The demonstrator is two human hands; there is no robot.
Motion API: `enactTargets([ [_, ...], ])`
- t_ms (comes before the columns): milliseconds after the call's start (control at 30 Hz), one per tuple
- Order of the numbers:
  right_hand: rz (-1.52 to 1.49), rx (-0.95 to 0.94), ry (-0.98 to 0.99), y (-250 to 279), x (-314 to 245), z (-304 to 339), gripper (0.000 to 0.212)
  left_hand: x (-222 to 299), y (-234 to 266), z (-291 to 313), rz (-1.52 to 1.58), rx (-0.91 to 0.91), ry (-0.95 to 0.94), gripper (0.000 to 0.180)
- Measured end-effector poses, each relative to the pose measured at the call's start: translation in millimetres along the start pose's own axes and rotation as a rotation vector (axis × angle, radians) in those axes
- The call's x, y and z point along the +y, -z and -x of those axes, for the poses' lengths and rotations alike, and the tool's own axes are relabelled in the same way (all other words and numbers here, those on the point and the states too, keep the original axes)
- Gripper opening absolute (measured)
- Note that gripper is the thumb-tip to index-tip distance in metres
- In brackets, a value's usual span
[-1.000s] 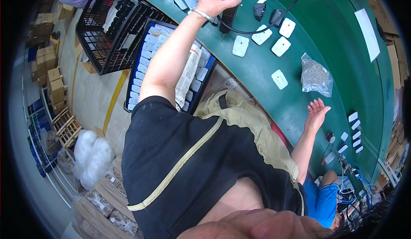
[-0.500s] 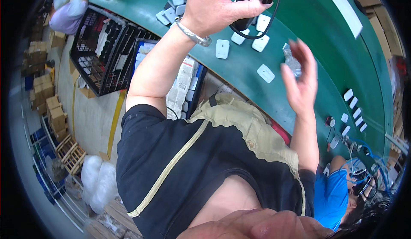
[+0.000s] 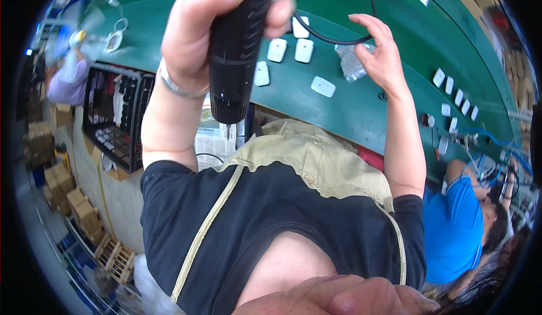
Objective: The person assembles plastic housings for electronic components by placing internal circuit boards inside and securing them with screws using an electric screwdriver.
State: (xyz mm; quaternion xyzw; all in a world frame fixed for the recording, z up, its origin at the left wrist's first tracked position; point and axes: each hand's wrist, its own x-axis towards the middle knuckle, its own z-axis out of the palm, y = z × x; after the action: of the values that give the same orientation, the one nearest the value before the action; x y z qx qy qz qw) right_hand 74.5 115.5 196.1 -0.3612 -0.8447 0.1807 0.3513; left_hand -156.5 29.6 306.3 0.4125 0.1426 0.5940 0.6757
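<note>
My left hand (image 3: 195,30) is closed around a black corded electric screwdriver (image 3: 234,61), held upright with its ribbed collar pointing down. A black cable (image 3: 330,37) loops from near it toward my right hand. My right hand (image 3: 384,58) is raised over the green bench with its fingers spread from the thumb. Just beside its thumb lies a crumpled clear plastic bag (image 3: 349,64); whether they touch I cannot tell. Between my hands are several white rounded rectangular cases, among them one standing apart (image 3: 323,87) and one near the screwdriver (image 3: 261,74).
A row of small white pieces (image 3: 458,96) lies on the bench (image 3: 418,97) at right. A black crate (image 3: 113,117) stands at left. A co-worker in a blue shirt (image 3: 451,233) sits at right, beside blue hoses. Newspaper (image 3: 214,140) lies below my left hand.
My left hand has brought the screwdriver left and nearer to me, turning its collar end downward. My right hand has shifted up and left. The whole view has swung slightly.
</note>
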Motion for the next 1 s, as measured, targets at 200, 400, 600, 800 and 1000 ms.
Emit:
enactTargets([
  [200,-0.346,0.380,-0.620,21,87,99,0.019,-18,38,36,-0.068,0.095,-0.082,0.058],
  [400,-0.661,-0.179,-1.068,-33,82,153,0.025,-43,38,39,-0.395,0.333,-0.039,0.054],
  [600,-1.024,-0.032,-1.190,-77,87,125,0.028,-112,40,29,-0.750,0.571,0.159,0.045],
  [800,-0.821,-0.203,-1.077,-32,105,128,0.018,-186,51,16,-0.916,0.520,0.274,0.052],
  [1000,-0.730,-0.128,-0.990,-25,109,115,0.019,-225,42,-11,-1.028,0.396,0.377,0.056],
])
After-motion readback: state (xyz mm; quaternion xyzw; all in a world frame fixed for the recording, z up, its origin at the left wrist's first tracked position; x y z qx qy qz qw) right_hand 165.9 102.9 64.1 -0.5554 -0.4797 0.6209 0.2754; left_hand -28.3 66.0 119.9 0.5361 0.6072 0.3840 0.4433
